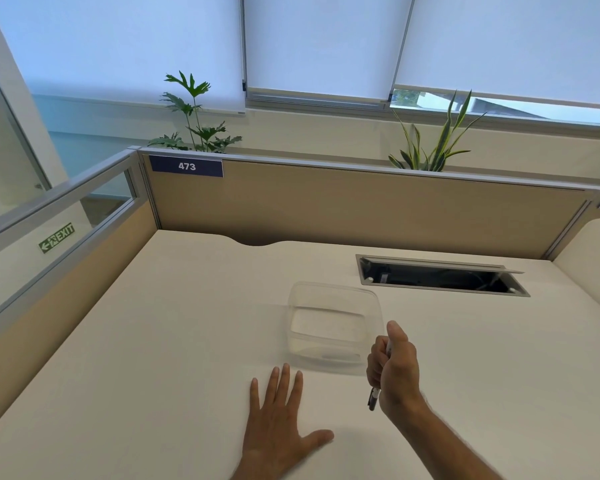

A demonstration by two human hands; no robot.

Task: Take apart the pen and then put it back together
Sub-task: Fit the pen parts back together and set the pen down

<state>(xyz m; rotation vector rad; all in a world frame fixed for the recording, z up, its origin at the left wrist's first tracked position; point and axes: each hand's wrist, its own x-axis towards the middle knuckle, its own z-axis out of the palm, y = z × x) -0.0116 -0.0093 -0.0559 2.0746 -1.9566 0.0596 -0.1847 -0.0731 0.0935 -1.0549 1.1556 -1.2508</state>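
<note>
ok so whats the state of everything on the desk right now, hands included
pen: in one piece as far as visible, gripped in the right fist
right hand: closed around the pen, thumb up
left hand: open, flat on the desk
clear tub: upright, empty, no lid
cable hatch: lid open
blinds: pulled down

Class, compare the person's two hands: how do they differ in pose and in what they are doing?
The left hand lies flat on the desk, fingers spread, holding nothing. The right hand is raised and curled in a fist-like grip around the pen, thumb up. Both are bare and sit just in front of the clear container.
</note>
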